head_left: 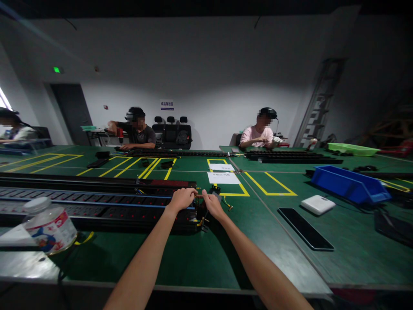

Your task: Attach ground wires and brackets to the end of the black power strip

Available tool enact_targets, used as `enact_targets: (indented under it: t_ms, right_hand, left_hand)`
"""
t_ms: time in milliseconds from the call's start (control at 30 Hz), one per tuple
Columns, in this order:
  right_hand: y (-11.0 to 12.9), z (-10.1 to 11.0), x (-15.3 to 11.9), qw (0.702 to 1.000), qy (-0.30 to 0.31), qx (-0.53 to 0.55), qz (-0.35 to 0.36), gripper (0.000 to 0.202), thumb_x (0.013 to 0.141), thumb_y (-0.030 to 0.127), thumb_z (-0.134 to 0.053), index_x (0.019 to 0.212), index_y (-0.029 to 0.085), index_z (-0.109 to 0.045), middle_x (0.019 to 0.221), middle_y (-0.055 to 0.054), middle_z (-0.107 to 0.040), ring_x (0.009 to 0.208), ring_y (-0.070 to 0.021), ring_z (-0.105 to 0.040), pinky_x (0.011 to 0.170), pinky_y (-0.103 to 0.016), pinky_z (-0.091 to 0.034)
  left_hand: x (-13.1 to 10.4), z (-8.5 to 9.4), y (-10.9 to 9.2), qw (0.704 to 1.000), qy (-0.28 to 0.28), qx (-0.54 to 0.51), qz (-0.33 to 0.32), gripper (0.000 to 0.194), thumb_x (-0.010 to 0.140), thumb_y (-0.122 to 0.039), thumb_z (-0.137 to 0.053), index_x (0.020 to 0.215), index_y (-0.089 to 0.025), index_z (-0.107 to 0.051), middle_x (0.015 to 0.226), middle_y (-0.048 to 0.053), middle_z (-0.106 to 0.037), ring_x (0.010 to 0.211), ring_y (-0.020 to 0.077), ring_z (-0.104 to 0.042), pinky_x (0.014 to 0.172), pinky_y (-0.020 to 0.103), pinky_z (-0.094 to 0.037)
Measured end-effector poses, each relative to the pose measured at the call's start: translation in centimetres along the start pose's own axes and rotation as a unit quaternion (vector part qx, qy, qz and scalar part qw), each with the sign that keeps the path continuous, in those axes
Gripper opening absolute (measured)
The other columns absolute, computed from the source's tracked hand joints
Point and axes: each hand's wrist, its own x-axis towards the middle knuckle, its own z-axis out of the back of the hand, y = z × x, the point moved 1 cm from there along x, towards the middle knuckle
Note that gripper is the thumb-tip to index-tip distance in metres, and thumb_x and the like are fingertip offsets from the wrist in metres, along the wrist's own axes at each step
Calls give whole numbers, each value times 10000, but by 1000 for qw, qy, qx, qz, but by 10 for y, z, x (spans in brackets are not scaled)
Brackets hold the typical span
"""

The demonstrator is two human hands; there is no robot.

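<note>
Long black strips [129, 211] with rows of small red marks lie side by side on the green table, their right ends close to my hands. My left hand [183, 199] rests at that end with its fingers closed. Close beside it on the right, my right hand [212, 204] is also closed, thumb toward the left hand. Between the fingertips is something small, too small to make out. Short coloured wires [200, 222] stick out from the strip end below the hands. A yellow wire with a connector [229, 207] lies right of my right hand.
A plastic jar [53, 228] stands at the left front. To the right are a black phone [305, 228], a white box [318, 205] and a blue bin [350, 184]. White papers [222, 178] lie ahead. Two people work across the table, another at far left.
</note>
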Motion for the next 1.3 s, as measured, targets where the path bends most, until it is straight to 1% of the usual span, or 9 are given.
enact_targets:
  t_ms: [200,300,467,833,1133,1300]
  right_hand:
    - [1,0,0,1000,-5,-6,1,898,941,761,-184,1036,111,-797,603,-78,-633,614,-191,-595,577,-249,-361]
    - [1,0,0,1000,-6,-8,4,918,928,779,-171,1033,118,-799,622,-83,-645,634,-196,-608,590,-252,-367]
    - [1,0,0,1000,-5,2,2,921,919,791,-174,1031,126,-801,618,-83,-650,637,-202,-619,595,-255,-380]
    - [1,0,0,1000,-1,7,2,913,924,784,-177,1023,126,-803,572,-69,-615,588,-189,-599,566,-250,-365]
    - [-1,0,1,1000,-6,4,1,878,942,759,-200,1014,125,-804,589,-73,-632,606,-192,-607,578,-250,-365]
    - [-2,-1,1,1000,-5,1,6,883,947,752,-192,1023,118,-801,580,-70,-619,586,-187,-589,552,-246,-347]
  left_hand:
    - [0,0,0,1000,-1,0,1,368,947,-336,-410,1184,-373,-688,1158,9,-733,1054,261,-680,919,396,-515]
    - [0,-1,0,1000,2,6,8,364,949,-341,-415,1190,-375,-685,1155,16,-734,1057,262,-678,923,400,-513]
    - [1,-3,0,1000,-6,2,1,364,944,-339,-416,1180,-375,-691,1149,12,-736,1045,267,-683,912,406,-519]
    - [0,-2,0,1000,-1,0,3,356,949,-335,-426,1190,-374,-685,1155,4,-734,1053,249,-679,931,379,-507]
    - [1,-2,1,1000,-2,-6,0,362,941,-336,-420,1179,-373,-691,1151,4,-736,1049,253,-680,924,385,-511]
    - [1,-4,1,1000,-5,2,4,364,942,-337,-414,1176,-380,-690,1135,11,-741,1040,264,-684,912,404,-517]
